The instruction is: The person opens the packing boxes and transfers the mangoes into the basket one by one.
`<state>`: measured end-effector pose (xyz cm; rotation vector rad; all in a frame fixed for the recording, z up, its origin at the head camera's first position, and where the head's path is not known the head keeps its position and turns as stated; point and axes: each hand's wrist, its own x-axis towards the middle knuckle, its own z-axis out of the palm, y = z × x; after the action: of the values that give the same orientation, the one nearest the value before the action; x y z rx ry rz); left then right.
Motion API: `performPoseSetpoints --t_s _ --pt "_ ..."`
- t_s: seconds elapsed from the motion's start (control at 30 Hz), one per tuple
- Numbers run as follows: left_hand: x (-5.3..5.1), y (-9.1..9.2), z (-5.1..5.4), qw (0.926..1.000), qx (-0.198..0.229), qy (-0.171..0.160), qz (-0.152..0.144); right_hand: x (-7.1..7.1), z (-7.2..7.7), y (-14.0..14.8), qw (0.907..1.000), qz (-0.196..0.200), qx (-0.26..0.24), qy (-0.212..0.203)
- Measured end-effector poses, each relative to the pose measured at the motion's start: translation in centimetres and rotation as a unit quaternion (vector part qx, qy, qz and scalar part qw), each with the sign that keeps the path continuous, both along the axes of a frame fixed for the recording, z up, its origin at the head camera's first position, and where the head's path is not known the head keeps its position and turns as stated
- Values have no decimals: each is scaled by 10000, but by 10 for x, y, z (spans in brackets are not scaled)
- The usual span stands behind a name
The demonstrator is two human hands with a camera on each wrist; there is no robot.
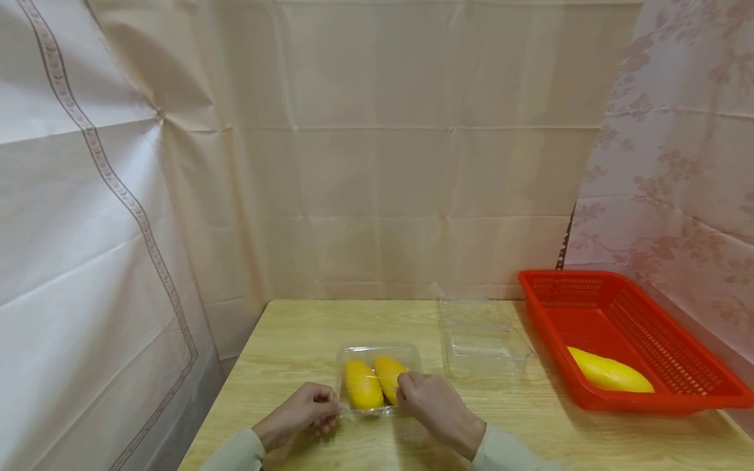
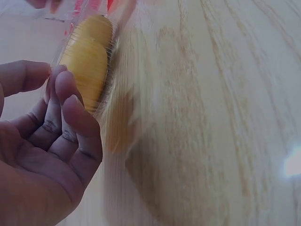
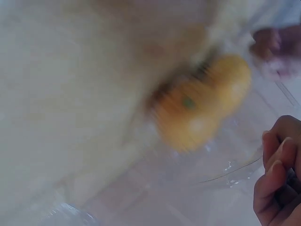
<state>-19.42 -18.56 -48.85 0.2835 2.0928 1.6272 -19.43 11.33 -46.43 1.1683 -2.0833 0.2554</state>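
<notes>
Beige cloth (image 1: pixel 377 150) with fold creases hangs beyond the clear fruit box (image 1: pixel 379 351), a whitish cloth (image 1: pixel 88 261) with a patterned stripe covers the side to the box's left, and a floral cloth (image 1: pixel 701 150) fills the side to its right. Under the box spreads a pale wood-grain surface (image 1: pixel 283 340). Well to the right of the box is a red basket (image 1: pixel 607 400) with slotted walls. Between basket and box, and a little farther back than the box, lies a second clear container (image 1: pixel 480 340). The fruit box itself sits toward the near part of the surface, between the person's two hands. At its right side is the right hand (image 1: pixel 436 407), fingers curled by the near corner; whether that grip pinches the plastic cannot be told. At the box's near left corner, the left hand (image 1: pixel 303 411) has its grip on the clear edge, pinched between thumb and fingertips. Inside the box two yellow fruits lie next to each other, a left fruit (image 1: pixel 362 384) and a right fruit (image 1: pixel 387 378); a basket fruit (image 1: pixel 612 374), also yellow, rests well to the box's right.
</notes>
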Motion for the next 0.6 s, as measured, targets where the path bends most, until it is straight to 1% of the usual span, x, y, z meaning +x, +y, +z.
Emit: performPoseSetpoints --t_s 0.1,0.2,0.37,0.6 --pt "-1 -1 1 10000 22 57 -18 -6 14 1 9995 160 -259 -2" --pt "-2 -1 1 10000 23 68 -11 -12 24 1 9994 55 -346 53" --pt "-3 -1 -1 10000 -11 61 31 -16 29 5 9984 -299 -466 132" --pt "-2 1 -1 9999 -98 -19 72 -23 37 10 9945 -650 -818 -66"
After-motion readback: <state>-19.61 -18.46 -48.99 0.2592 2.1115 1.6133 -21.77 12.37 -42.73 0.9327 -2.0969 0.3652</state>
